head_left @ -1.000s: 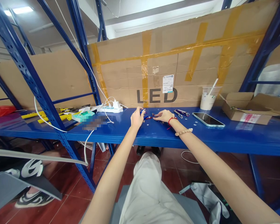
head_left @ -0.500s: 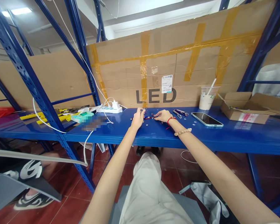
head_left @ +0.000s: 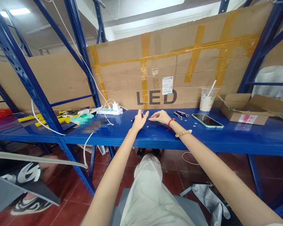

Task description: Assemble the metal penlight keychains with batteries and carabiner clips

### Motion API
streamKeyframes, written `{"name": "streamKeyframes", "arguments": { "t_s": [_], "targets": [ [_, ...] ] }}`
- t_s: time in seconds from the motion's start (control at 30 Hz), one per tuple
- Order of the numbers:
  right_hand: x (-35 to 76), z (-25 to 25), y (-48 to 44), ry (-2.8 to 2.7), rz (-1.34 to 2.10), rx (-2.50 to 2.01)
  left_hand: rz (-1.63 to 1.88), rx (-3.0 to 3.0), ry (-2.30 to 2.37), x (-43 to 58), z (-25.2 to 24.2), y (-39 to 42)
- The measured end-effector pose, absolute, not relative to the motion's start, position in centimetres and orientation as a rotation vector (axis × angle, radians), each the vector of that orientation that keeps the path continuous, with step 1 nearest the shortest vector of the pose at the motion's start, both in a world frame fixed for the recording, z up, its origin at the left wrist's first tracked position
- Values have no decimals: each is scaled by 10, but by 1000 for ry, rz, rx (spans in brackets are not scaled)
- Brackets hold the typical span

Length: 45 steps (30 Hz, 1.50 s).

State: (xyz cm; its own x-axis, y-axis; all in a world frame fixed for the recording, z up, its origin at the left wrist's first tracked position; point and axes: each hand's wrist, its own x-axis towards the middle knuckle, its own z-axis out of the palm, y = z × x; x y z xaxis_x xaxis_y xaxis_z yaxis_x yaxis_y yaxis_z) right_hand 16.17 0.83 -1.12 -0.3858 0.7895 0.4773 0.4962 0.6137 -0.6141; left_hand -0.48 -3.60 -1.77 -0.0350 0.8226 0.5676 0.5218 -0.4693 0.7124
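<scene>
My left hand [head_left: 139, 121] is raised just over the blue shelf top, its fingers closed around a small dark piece with a metallic glint [head_left: 142, 112]. Beside it, my right hand [head_left: 162, 117] comes in from the right with fingertips pinched low over the surface, close to my left thumb. A little red and blue item [head_left: 152, 119] shows at those fingertips; its kind is too small to tell. To the right of that hand lie slim purple and dark pieces with metal clips [head_left: 181, 114].
A phone [head_left: 207, 121], a cup with a straw [head_left: 207, 99] and an open cardboard box [head_left: 245, 114] stand to the right. Leftward are a white power strip [head_left: 109, 110], cables and yellow tools [head_left: 58, 120]. A cardboard sheet [head_left: 122, 75] backs the shelf. Another person's shoe [head_left: 31, 205] shows lower left.
My right hand has shifted slightly left, its fingertips now nearer my left hand. The left hand has turned a little, with its thumb extended toward the right. The view has shifted slightly.
</scene>
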Motion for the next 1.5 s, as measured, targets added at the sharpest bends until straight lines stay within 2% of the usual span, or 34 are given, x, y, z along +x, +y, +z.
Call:
{"name": "streamKeyframes", "arguments": {
  "t_s": [0.37,0.93,1.23,1.5],
  "targets": [
    [155,-15,12,-1936,727,-821,1491,2051,1458,-7,-21,-29],
    [155,-13,8,-1949,753,-698,1414,2097,1418,-6,-22,-28],
    [152,-14,3,-1992,663,-810,1541,2073,1447,-8,-21,-25],
    [152,-14,2,-2087,234,-884,1497,2102,1400,-9,-22,-26]
  ]
}}
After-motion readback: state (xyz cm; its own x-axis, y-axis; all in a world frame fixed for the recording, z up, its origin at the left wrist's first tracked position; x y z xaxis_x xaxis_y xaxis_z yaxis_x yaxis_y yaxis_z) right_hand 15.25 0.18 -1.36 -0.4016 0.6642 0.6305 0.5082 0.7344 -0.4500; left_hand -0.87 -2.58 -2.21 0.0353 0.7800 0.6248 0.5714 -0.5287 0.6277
